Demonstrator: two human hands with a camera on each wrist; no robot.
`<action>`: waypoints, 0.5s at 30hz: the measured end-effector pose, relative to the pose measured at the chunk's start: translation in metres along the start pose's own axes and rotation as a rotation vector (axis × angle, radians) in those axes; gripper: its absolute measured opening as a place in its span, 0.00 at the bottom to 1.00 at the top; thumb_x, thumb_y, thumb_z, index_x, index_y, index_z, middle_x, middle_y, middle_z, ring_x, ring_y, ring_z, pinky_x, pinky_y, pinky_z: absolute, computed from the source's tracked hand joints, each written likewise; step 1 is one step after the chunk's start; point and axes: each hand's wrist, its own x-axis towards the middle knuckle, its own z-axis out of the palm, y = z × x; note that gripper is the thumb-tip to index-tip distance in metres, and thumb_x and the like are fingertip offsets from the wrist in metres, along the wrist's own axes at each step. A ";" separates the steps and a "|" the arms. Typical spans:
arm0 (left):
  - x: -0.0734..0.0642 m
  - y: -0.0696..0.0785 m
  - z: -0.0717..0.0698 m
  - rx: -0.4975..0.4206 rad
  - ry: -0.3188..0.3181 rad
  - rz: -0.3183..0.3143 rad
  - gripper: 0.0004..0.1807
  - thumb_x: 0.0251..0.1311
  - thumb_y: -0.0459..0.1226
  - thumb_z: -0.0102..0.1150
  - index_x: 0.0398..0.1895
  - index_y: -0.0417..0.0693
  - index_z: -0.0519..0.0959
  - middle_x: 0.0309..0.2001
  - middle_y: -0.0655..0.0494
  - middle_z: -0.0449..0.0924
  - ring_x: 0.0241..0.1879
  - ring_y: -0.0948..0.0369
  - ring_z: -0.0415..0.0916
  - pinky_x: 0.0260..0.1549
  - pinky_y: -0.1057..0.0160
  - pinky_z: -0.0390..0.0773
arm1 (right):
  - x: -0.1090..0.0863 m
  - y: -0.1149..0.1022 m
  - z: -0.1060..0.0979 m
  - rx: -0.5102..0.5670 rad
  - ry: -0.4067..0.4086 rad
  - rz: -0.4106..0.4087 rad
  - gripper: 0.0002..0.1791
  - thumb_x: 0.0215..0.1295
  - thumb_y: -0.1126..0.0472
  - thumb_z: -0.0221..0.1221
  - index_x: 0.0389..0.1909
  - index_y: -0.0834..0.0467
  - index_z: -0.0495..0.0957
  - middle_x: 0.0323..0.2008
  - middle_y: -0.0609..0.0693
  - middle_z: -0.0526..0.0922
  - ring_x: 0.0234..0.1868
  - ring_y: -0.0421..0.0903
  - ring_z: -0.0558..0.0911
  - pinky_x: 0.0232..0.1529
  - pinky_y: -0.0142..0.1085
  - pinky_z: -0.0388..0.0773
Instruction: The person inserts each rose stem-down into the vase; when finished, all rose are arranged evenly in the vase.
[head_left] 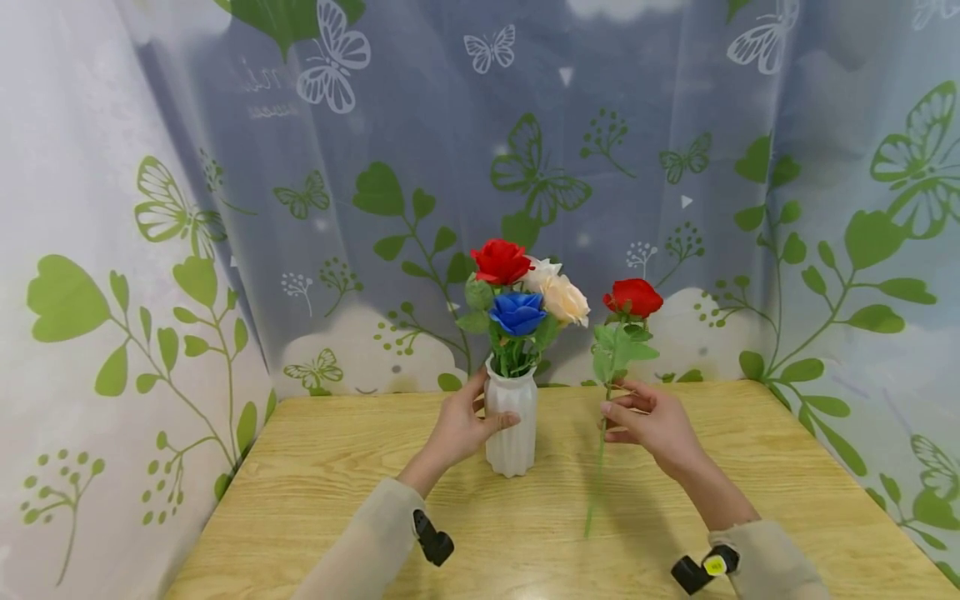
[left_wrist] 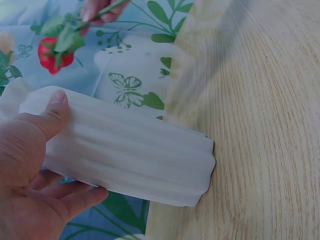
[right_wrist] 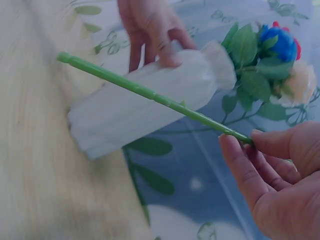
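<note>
A white ribbed vase (head_left: 514, 446) stands upright on the table, and my left hand (head_left: 461, 425) grips it from the left. In the left wrist view the thumb lies across the near side of the vase (left_wrist: 125, 150), with the other fingers around its far side. The vase holds a red rose (head_left: 501, 262), a blue rose (head_left: 517, 314), a cream rose (head_left: 566, 300) and a white flower partly hidden behind them. To the right, my right hand (head_left: 663, 429) pinches the green stem (right_wrist: 150, 94) of another red rose (head_left: 634, 298). Its lower stem points down, apart from the vase.
The wooden table (head_left: 322, 517) reaches back to a hanging curtain (head_left: 420, 108) printed with butterflies and leaves. More printed cloth (head_left: 97, 208) hangs on the left and right sides. Each wrist carries a small black camera (head_left: 432, 537).
</note>
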 end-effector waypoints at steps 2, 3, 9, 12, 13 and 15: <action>0.000 0.000 0.000 0.003 -0.001 -0.001 0.48 0.66 0.40 0.73 0.85 0.49 0.57 0.78 0.42 0.66 0.75 0.41 0.69 0.69 0.39 0.76 | 0.000 -0.008 0.003 0.027 0.015 -0.028 0.41 0.76 0.62 0.63 0.81 0.68 0.54 0.48 0.48 0.84 0.41 0.41 0.89 0.45 0.40 0.91; 0.000 0.000 0.000 0.002 -0.002 -0.002 0.48 0.66 0.40 0.73 0.85 0.49 0.57 0.78 0.42 0.66 0.75 0.41 0.68 0.69 0.39 0.76 | 0.000 -0.012 0.005 0.043 0.025 -0.042 0.39 0.76 0.62 0.63 0.80 0.67 0.56 0.47 0.46 0.84 0.41 0.41 0.89 0.45 0.41 0.91; 0.000 0.000 -0.001 0.017 -0.015 -0.001 0.49 0.66 0.41 0.73 0.85 0.51 0.56 0.79 0.43 0.65 0.76 0.43 0.67 0.69 0.41 0.76 | 0.003 -0.030 0.012 0.197 0.093 -0.108 0.25 0.76 0.65 0.63 0.67 0.60 0.63 0.39 0.44 0.85 0.39 0.42 0.89 0.44 0.42 0.92; 0.000 0.001 -0.001 0.013 -0.016 0.006 0.49 0.66 0.40 0.72 0.85 0.51 0.56 0.79 0.43 0.65 0.76 0.43 0.67 0.70 0.40 0.76 | 0.004 -0.038 0.014 0.276 0.147 -0.112 0.26 0.76 0.64 0.63 0.68 0.56 0.62 0.39 0.44 0.84 0.40 0.42 0.88 0.46 0.41 0.91; -0.001 0.001 -0.001 0.009 -0.014 0.005 0.49 0.66 0.40 0.73 0.85 0.51 0.56 0.79 0.44 0.65 0.76 0.43 0.67 0.70 0.40 0.76 | 0.005 -0.041 0.015 0.304 0.165 -0.116 0.26 0.75 0.63 0.63 0.67 0.55 0.62 0.39 0.44 0.84 0.40 0.42 0.88 0.46 0.41 0.91; -0.001 0.002 -0.001 0.000 -0.009 0.003 0.48 0.66 0.40 0.73 0.85 0.51 0.56 0.79 0.44 0.65 0.76 0.42 0.67 0.69 0.40 0.76 | 0.007 -0.046 0.016 0.350 0.194 -0.125 0.26 0.75 0.63 0.63 0.66 0.53 0.61 0.38 0.44 0.84 0.41 0.42 0.88 0.47 0.40 0.91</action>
